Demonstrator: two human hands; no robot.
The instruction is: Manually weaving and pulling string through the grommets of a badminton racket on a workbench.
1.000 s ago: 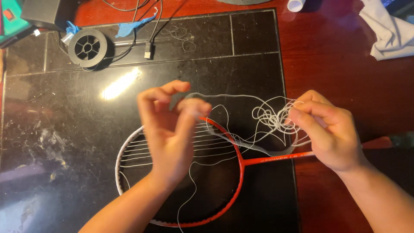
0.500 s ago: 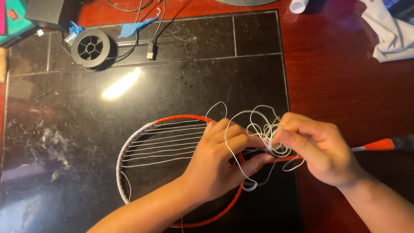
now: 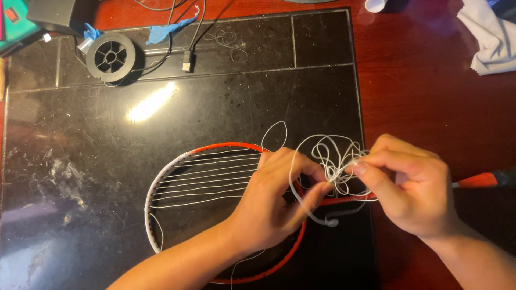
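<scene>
A red and white badminton racket (image 3: 161,177) lies on a black slab, its head partly strung with white strings. A tangle of loose white string (image 3: 336,158) hovers above the racket's throat. My left hand (image 3: 271,201) rests over the racket head and pinches a strand of that tangle with thumb and forefinger. From the right, my right hand (image 3: 411,185) pinches the other side of the tangle. Beneath my right hand the red shaft (image 3: 473,181) runs off to the right.
The black slab (image 3: 80,139) lies on a red-brown wooden table (image 3: 430,91). A black string spool (image 3: 111,57), a cable with a plug (image 3: 186,64) and blue tape scraps sit at the back left. A white cloth (image 3: 492,37) lies at the back right.
My left hand dropped from above the racket down onto its head and took hold of the tangle. My right hand shifted slightly, keeping its pinch on the string.
</scene>
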